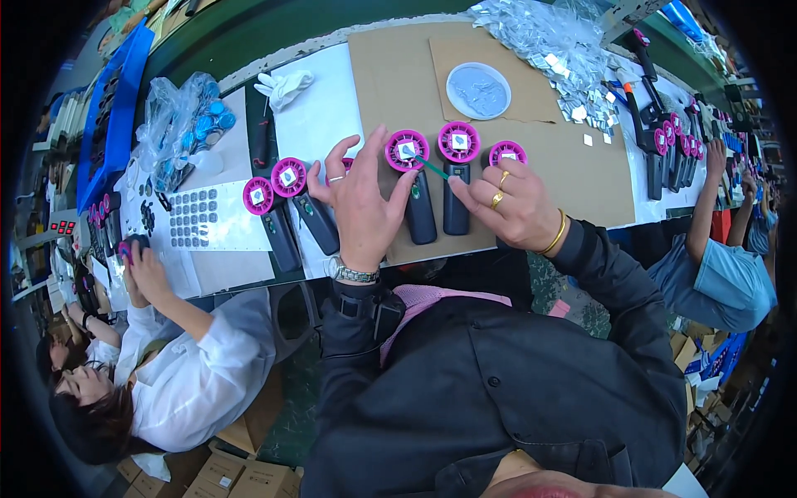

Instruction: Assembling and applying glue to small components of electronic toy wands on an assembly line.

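Handheld fans with pink round heads and dark handles lie in a row before me. On the white square in the middle of one fan (421, 207) rests the tip of a thin green stick (434, 169). My right hand (519, 203) pinches that stick at its other end. Close to the same fan's left side is my left hand (365, 203), fingers spread, its thumb by the handle; whether it touches is unclear. A neighbouring fan (457, 203) has a bluish-grey smear on its white square. Another fan head (507, 153) is partly hidden by my right hand, and one more sits behind my left fingers.
Beyond the fans a round white dish (479, 90) of bluish-grey paste stands on cardboard (390, 75). Small white squares (573, 100) spill from a clear plastic bag at the back right. A white glove (285, 87) lies back left. Co-workers (195, 357) sit on both sides.
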`<state>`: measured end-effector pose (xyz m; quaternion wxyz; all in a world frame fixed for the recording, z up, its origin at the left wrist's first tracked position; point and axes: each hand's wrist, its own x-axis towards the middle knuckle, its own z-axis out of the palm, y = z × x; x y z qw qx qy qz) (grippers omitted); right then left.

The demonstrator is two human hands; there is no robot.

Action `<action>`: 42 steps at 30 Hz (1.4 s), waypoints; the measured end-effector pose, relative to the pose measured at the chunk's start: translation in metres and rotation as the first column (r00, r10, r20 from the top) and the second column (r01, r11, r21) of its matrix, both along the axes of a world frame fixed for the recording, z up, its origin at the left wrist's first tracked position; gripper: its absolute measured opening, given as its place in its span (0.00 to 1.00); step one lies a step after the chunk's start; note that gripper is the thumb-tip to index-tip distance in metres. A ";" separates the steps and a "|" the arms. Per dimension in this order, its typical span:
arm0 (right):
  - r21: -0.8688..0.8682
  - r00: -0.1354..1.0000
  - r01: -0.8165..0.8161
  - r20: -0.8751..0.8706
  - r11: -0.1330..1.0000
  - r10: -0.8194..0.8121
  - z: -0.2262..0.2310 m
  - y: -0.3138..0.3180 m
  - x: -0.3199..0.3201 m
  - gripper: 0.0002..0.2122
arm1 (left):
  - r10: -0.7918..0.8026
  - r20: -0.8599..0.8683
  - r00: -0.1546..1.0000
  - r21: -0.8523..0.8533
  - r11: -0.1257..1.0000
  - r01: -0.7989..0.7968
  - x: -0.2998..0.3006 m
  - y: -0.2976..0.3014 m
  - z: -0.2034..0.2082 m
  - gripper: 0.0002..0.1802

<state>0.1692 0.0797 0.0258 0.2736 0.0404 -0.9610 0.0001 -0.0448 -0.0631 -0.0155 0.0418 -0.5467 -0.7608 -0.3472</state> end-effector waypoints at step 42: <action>-0.897 0.925 0.103 0.246 -0.430 -0.290 0.020 0.023 0.009 0.09 | 0.002 -0.006 1.000 -0.061 0.998 -0.002 -0.001 -0.005 0.006 0.42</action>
